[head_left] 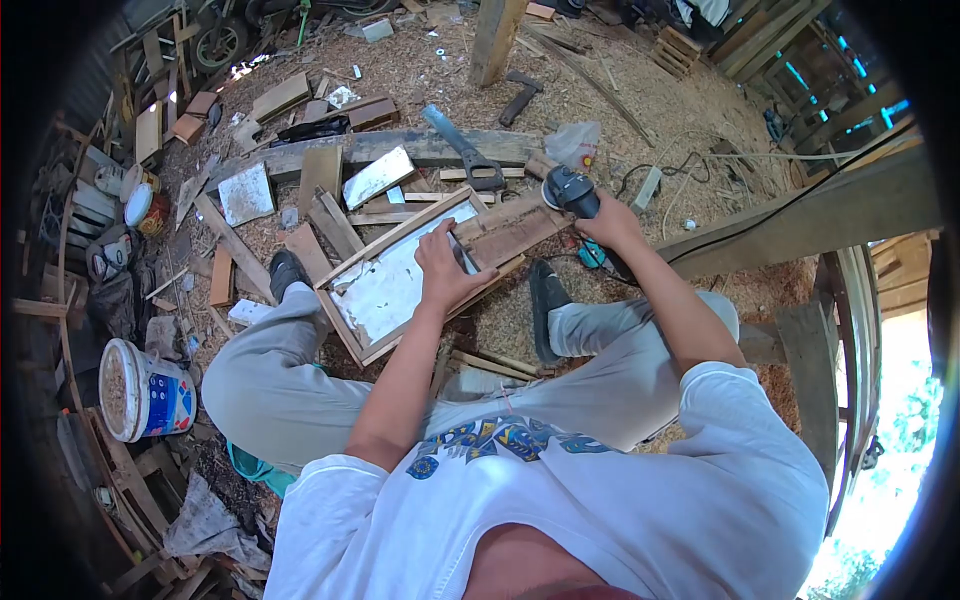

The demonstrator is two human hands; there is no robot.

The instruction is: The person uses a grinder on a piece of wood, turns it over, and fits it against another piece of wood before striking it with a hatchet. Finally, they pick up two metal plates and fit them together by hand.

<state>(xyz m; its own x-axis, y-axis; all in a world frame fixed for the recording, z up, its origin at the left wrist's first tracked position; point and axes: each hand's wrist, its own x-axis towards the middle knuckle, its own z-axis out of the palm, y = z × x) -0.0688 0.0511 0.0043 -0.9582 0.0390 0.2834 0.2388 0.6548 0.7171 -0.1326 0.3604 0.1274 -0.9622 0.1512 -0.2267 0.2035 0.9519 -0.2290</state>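
Note:
My right hand (612,224) is wrapped round a dark corded angle grinder (571,190), its round head at the far end of a brown wooden board (512,228). With thumb and fingers spread about the board's near end, my left hand (446,266) grips it. The board slants across a shallow wooden frame (341,325) with a white, stained panel (385,288) inside. This frame lies between my legs, one shoe (288,272) to its left and the other (547,308) to its right.
A handsaw (466,150) rests against a long beam (400,148) beyond the frame, near a hammer-shaped tool (520,98). Wood offcuts and shavings cover the ground. A white bucket (146,390) stands at left. The black cord (775,205) runs up past a thick timber (800,215) at right.

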